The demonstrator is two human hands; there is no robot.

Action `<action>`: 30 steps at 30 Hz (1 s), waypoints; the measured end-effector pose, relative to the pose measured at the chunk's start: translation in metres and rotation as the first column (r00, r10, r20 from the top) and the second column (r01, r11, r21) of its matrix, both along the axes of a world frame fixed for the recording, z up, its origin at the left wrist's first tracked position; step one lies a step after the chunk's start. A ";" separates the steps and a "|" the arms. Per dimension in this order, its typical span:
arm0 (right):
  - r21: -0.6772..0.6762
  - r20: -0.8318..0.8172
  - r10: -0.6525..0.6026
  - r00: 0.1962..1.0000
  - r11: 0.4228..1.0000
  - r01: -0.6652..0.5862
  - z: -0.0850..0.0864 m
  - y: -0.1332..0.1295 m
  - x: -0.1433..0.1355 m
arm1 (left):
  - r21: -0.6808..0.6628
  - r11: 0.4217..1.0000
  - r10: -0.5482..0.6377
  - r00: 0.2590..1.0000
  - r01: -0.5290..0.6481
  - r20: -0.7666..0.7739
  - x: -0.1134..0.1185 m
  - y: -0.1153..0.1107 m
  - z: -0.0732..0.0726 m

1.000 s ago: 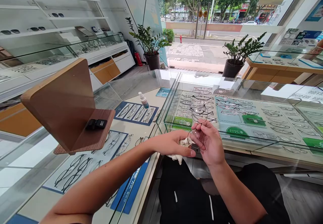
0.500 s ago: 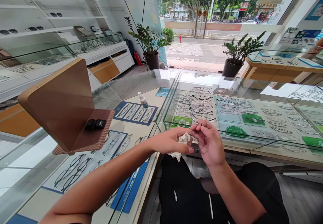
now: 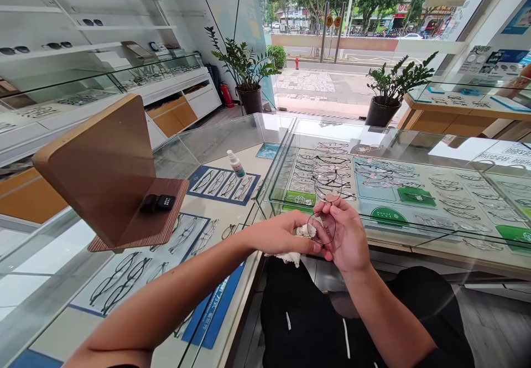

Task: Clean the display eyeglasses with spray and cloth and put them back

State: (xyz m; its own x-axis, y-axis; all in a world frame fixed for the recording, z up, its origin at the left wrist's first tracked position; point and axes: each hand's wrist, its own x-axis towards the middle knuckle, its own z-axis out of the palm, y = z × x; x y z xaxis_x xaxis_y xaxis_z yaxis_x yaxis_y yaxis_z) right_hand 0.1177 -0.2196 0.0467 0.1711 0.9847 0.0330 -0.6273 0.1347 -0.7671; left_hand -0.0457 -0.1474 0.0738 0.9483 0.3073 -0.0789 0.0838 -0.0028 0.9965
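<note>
— So, where are the glasses [image 3: 322, 229] now?
— Between the two hands, lenses stacked one above the other. Upper lens sticks up past the right fingertips, lower one sits in front of the right palm
— Finger state?
— Right hand [image 3: 352, 239]: thumb and index pinching the frame about where the lenses meet, exact contact hidden. Left hand [image 3: 286, 234]: thumb and fingers closed around a crumpled cloth [image 3: 305, 232], part of it hanging below them. Left thumb is right beside the lower rim; touching or not, can't tell
— Handling?
— Light, I'd guess. Rim looks thin, so likely springy and easy to bend. Lenses probably stiff, smooth, scratch-prone. Speckles on the lower one could be wet or just reflection; assume slippery
— Best hold?
— Bridge or rim, between fingertips. Keep bare skin off the lens faces, don't lever on one side. Cloth is soft, any grip works
— Arm pose?
— Left forearm reaches in from lower left, hand nearly level, thumb on the near side. Right forearm angles up from lower right, palm facing the left fingers
</note>
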 end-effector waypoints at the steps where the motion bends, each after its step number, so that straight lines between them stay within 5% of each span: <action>1: 0.004 0.009 -0.008 1.000 1.000 0.008 0.000 0.000 0.000 | 0.014 1.000 0.022 1.000 -0.022 0.004 0.000 -0.001 0.001; 12: 0.084 0.187 -0.222 0.957 0.974 0.209 0.002 0.008 0.013 | 0.203 0.957 0.207 0.978 -0.208 0.029 0.002 -0.003 0.006; 22: 0.048 0.135 -0.183 0.974 0.983 0.178 0.000 0.007 0.015 | -0.165 0.940 0.305 0.952 -0.299 0.008 0.001 -0.004 -0.007; 30: 0.063 0.152 -0.199 0.968 0.979 0.192 0.000 0.010 0.019 | -0.114 0.877 0.472 0.881 -0.466 0.032 0.001 0.005 -0.007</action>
State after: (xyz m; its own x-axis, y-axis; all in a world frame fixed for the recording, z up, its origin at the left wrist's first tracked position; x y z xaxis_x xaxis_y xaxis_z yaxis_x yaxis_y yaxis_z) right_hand 0.1368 -0.2098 0.0469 0.3489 0.9293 0.1207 -0.4572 0.2813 -0.8437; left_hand -0.0446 -0.1422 0.0663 0.6983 0.7109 -0.0834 -0.0061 0.1224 0.9925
